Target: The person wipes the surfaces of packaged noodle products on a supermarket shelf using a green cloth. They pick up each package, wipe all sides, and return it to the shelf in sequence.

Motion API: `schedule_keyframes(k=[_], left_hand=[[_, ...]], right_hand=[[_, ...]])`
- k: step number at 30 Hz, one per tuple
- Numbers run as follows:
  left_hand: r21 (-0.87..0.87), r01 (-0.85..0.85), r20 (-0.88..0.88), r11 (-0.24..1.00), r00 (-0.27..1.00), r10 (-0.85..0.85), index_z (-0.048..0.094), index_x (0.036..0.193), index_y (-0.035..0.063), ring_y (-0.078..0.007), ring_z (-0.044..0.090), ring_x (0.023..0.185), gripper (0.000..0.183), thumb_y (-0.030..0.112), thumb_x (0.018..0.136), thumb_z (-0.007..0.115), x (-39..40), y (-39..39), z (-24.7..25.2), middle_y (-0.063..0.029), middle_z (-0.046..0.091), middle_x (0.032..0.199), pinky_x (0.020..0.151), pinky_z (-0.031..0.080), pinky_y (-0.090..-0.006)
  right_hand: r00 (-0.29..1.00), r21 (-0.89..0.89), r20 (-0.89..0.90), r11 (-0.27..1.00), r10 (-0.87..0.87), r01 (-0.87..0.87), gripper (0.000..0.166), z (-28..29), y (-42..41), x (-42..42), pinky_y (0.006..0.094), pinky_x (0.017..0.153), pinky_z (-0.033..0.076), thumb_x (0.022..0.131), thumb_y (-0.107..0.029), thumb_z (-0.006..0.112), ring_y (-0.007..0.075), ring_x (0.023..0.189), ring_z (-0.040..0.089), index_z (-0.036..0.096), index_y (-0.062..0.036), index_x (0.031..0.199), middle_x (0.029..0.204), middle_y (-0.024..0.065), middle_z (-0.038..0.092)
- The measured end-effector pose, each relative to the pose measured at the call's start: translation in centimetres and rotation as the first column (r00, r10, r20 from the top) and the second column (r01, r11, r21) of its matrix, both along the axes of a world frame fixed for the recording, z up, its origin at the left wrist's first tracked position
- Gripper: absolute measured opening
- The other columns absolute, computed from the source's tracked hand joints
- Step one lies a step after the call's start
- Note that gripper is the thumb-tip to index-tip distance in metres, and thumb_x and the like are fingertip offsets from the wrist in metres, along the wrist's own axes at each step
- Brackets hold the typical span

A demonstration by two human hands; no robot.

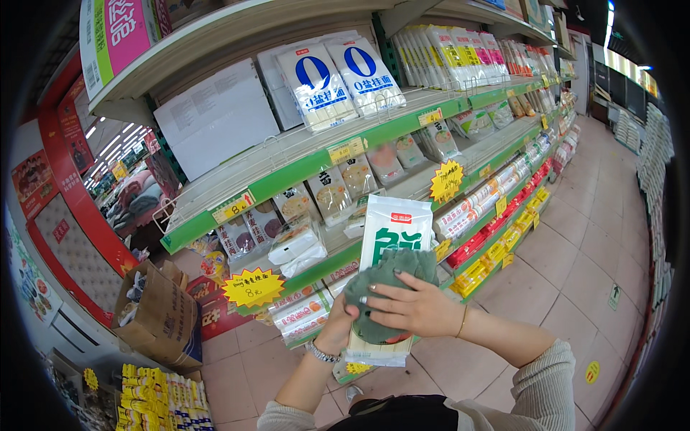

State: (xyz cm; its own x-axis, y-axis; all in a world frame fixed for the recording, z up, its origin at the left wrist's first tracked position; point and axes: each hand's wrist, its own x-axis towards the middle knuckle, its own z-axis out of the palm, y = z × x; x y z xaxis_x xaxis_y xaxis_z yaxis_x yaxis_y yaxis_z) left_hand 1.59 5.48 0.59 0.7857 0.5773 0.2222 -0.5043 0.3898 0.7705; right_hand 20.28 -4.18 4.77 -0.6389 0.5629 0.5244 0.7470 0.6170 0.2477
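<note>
A white plastic packet of dried noodles [396, 218] with green print is held upright in front of me, before the shelves. My left hand [335, 326] grips it along its lower left side. My right hand [412, 307] presses a green cloth [391, 280] flat against the packet's front, fingers spread over the fabric. The cloth hides the packet's middle, while pale noodles show near its lower end.
Store shelves [302, 188] with green edge strips hold noodle packets [337, 81] and a white carton [218, 116]. A yellow price sign [253, 288] juts out at left. An open cardboard box [161, 312] stands on the tiled floor [560, 258], near stacked yellow packets [143, 401].
</note>
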Motion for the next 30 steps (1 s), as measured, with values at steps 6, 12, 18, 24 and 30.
schedule_keyframes(k=[6,12,18,24,30], left_hand=[[0.296,-0.167,-0.231,0.940,0.943,0.240,0.032,0.134,-0.0006,-0.0168,0.054,0.110,0.079,-0.006,0.067,0.073,0.4,-1.9,0.0,-0.0094,0.054,0.121,0.094,0.045,-0.0309],[0.324,-0.189,-0.235,0.927,0.933,0.272,0.035,0.131,-0.0010,-0.0174,0.056,0.108,0.072,-0.007,0.069,0.072,0.2,-2.4,-1.0,-0.0109,0.056,0.119,0.092,0.046,-0.0319],[0.507,-0.183,-0.227,0.842,0.914,0.335,0.043,0.122,-0.0030,-0.0158,0.058,0.102,0.057,-0.003,0.073,0.071,-0.6,-2.0,-2.9,-0.0084,0.058,0.113,0.089,0.048,-0.0298],[0.451,-0.226,-0.229,0.864,0.906,0.356,0.040,0.125,-0.0028,-0.0163,0.057,0.105,0.063,-0.005,0.071,0.072,-0.8,-3.1,-3.4,-0.0111,0.058,0.114,0.089,0.048,-0.0303],[0.495,-0.233,-0.203,0.837,0.906,0.372,0.037,0.131,-0.0040,-0.0154,0.053,0.108,0.067,-0.002,0.073,0.072,-1.2,-3.3,-2.9,-0.0089,0.052,0.120,0.092,0.044,-0.0290]], right_hand=[[0.954,0.109,-0.168,0.957,-0.249,0.269,0.043,4.2,2.7,2.8,0.0518,0.101,0.030,0.071,-0.007,0.058,0.0252,0.126,0.040,0.056,-0.0132,0.114,0.128,0.0052,0.050],[0.897,0.100,-0.360,0.945,-0.256,0.310,0.046,4.2,2.9,2.5,0.0531,0.100,0.030,0.070,-0.001,0.057,0.0297,0.125,0.041,0.055,-0.0098,0.115,0.128,0.0090,0.050],[0.980,0.171,-0.192,0.982,-0.047,0.081,0.038,1.8,1.2,-1.5,0.0477,0.097,0.034,0.073,-0.011,0.058,0.0238,0.123,0.045,0.058,-0.0140,0.111,0.127,0.0062,0.052],[0.950,0.188,-0.290,0.967,-0.113,0.173,0.045,3.3,1.9,-0.2,0.0464,0.097,0.034,0.066,-0.005,0.060,0.0248,0.124,0.044,0.057,-0.0124,0.111,0.129,0.0063,0.050],[0.798,0.019,-0.574,0.971,-0.185,0.239,0.063,4.0,2.0,3.0,0.0416,0.092,0.039,0.056,0.007,0.060,0.0307,0.108,0.050,0.055,-0.0099,0.116,0.117,0.0091,0.054]])
